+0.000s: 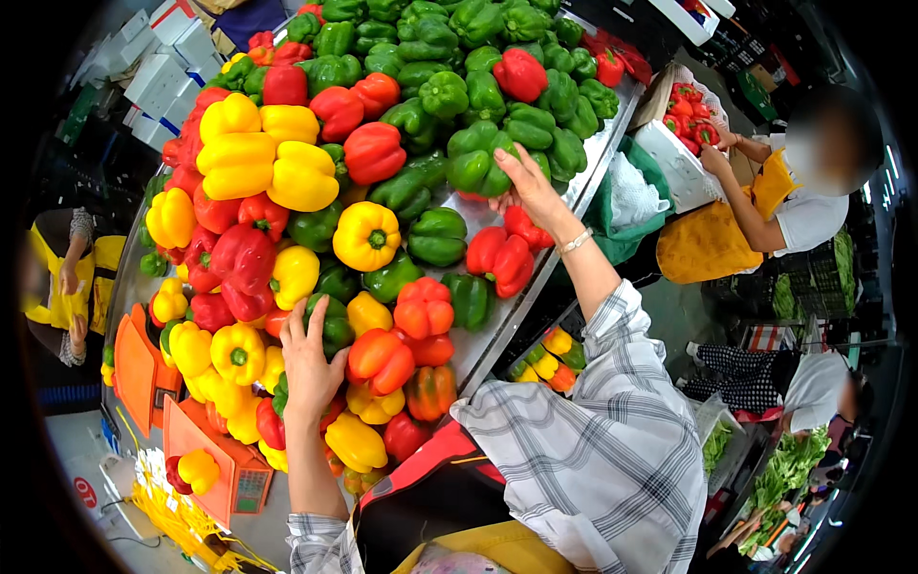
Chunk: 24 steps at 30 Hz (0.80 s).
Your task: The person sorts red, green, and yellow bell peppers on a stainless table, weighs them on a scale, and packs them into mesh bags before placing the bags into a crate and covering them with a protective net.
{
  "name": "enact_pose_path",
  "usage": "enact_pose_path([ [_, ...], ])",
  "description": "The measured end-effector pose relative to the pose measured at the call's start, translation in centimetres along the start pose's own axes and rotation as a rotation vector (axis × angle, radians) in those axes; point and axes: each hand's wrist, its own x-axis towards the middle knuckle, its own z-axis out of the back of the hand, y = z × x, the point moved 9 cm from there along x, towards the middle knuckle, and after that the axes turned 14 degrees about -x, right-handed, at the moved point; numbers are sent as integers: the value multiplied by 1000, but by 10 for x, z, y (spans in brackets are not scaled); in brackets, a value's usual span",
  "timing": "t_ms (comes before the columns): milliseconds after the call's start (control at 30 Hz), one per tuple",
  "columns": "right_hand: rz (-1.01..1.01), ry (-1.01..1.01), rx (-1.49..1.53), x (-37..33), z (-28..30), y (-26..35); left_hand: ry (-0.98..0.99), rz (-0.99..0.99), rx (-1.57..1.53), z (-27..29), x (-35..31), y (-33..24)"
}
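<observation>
A large heap of bell peppers covers a metal table (617, 124). My right hand (532, 189) reaches to the heap's right side and grips a green bell pepper (473, 161), fingers against its right side. Nearer to me, my left hand (311, 364) curves its fingers and thumb around another green bell pepper (336, 327), which stays among its neighbours. Between the hands lie a yellow pepper (366, 236) and a green pepper (437, 237). Red peppers (499, 262) sit below my right wrist; orange-red ones (381, 362) are beside my left hand.
Orange scales (206, 459) stand at the left, with a yellow pepper (199, 471) on one. Yellow straps (177, 512) lie below them. At right, a co-worker (765, 201) handles red peppers in a white foam box (669, 158). Another person (72, 277) stands at far left.
</observation>
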Motion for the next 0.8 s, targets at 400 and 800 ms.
enact_pose_path([
  [400,352,511,-189,-129,-231,76,-466,-286,-529,46,-46,-59],
  [800,301,575,30,-236,-379,59,-957,0,-542,84,-250,32],
])
